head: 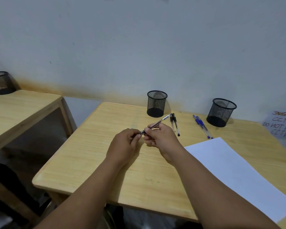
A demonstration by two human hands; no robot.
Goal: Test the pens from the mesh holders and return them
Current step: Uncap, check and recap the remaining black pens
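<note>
A black pen (pixel 160 121) is held between both hands above the middle of the wooden table (pixel 92 159). My right hand (pixel 160 138) grips its barrel, with the far end pointing up and right. My left hand (pixel 124 144) pinches the pen's near end, which looks like the cap. Two black mesh holders stand by the wall, one (pixel 156 103) just beyond the hands and one (pixel 221 112) to the right; both look empty. Two black pens (pixel 175 123) and two blue pens (pixel 202 127) lie on the table between the holders.
A white sheet of paper (pixel 238 169) lies on the table's right side. A handwritten CCTV notice (pixel 282 125) leans at the far right. A second wooden table (pixel 20 109) at the left carries a third mesh holder (pixel 2 82).
</note>
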